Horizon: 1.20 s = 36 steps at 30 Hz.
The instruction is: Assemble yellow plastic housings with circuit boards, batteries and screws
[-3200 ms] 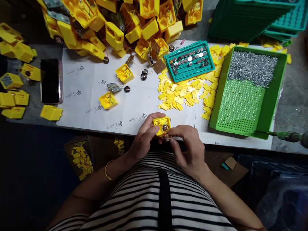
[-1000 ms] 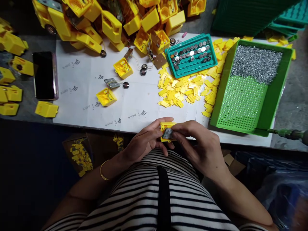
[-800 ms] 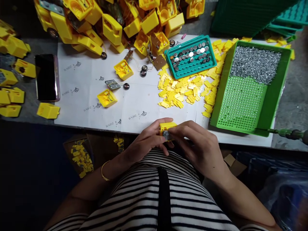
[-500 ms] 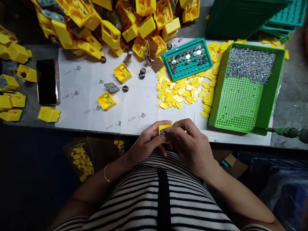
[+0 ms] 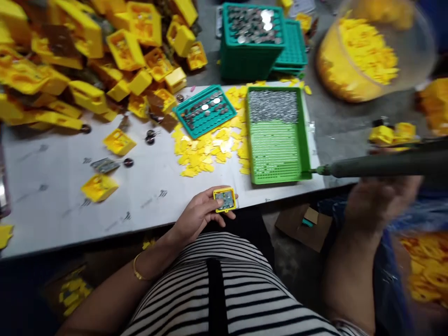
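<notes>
My left hand [image 5: 198, 212] is closed on a small yellow case [image 5: 235, 201], its thumb resting on the grey circuit board [image 5: 225, 199] inside. The open side of the case faces up, near the table's front edge. At the right, my right hand [image 5: 367, 200] is smeared by motion beside and partly behind a dark electric screwdriver [image 5: 371, 165]. Whether its fingers are wrapped round the tool cannot be made out. The screwdriver's tip lies at the lower right corner of a green tray [image 5: 306, 140] holding many silver screws [image 5: 273, 106].
Small yellow pieces [image 5: 199, 154] lie around a teal tray [image 5: 206, 122] of round metal parts. Yellow housings [image 5: 87, 95] are heaped at the upper left. Teal trays [image 5: 245, 60] are stacked at the back, left of a clear tub [image 5: 324, 70] of yellow parts.
My right hand has left the yellow case and moved far right to the screwdriver. My left hand still holds the case. The view has shifted to the right.
</notes>
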{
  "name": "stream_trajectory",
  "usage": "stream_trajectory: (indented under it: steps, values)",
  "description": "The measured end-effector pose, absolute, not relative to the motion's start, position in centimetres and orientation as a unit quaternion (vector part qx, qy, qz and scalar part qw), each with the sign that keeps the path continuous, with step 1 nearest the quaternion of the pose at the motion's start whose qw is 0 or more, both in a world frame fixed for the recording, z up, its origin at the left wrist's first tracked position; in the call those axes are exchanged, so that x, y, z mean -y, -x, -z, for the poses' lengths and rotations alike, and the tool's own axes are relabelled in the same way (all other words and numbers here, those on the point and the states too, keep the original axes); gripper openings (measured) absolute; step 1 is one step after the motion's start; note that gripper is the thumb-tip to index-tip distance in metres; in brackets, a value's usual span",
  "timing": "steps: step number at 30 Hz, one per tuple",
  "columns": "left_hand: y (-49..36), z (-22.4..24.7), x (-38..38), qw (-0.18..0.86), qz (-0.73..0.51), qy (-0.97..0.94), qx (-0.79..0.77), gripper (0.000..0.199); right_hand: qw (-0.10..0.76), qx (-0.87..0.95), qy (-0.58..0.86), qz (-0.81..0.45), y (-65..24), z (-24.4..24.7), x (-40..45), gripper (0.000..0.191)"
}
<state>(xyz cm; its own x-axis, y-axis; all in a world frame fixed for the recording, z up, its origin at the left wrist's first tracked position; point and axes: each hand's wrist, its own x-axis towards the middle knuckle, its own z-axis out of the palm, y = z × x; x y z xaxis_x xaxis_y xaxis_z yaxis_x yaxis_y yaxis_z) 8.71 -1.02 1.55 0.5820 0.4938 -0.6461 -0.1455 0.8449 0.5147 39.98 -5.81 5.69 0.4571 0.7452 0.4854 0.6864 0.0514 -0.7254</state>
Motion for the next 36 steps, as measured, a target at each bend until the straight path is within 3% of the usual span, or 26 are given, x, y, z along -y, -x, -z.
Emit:
stream_trajectory:
  steps: [4, 6, 10, 13, 24, 32, 36]
  values:
    - [-10.8, -1.9, 2.0, 0.863, -0.13, -0.245, -0.423, 0.042, 0.502, 0.549, 0.634, -0.209, -42.2, -6.1, 5.6, 0.046]
    - [-11.4, -2.0, 2.3, 0.862, -0.112, -0.254, -0.424, 0.043, 0.541, 0.553, 0.584, -0.247, -42.3, -6.4, 5.1, 0.041]
    - [-12.3, -1.8, 2.7, 0.866, -0.076, -0.262, -0.42, 0.043, 0.626, 0.519, 0.549, -0.193, -40.6, -7.3, 4.7, 0.031]
    - [-13.1, -1.5, 2.8, 0.863, -0.062, -0.268, -0.424, 0.042, 0.64, 0.448, 0.611, -0.125, -38.2, -7.6, 4.2, 0.029]
    - [-14.3, -1.7, 2.6, 0.855, -0.071, -0.255, -0.447, 0.04, 0.582, 0.434, 0.684, -0.066, -34.7, -4.1, 0.6, 0.049]
    - [-14.4, -1.9, 2.5, 0.857, -0.075, -0.237, -0.452, 0.039, 0.526, 0.452, 0.708, -0.133, -35.8, -3.4, 0.4, 0.064]
    - [-14.5, -2.0, 2.5, 0.856, -0.077, -0.23, -0.456, 0.039, 0.547, 0.461, 0.688, -0.117, -35.7, -3.1, 0.2, 0.048]
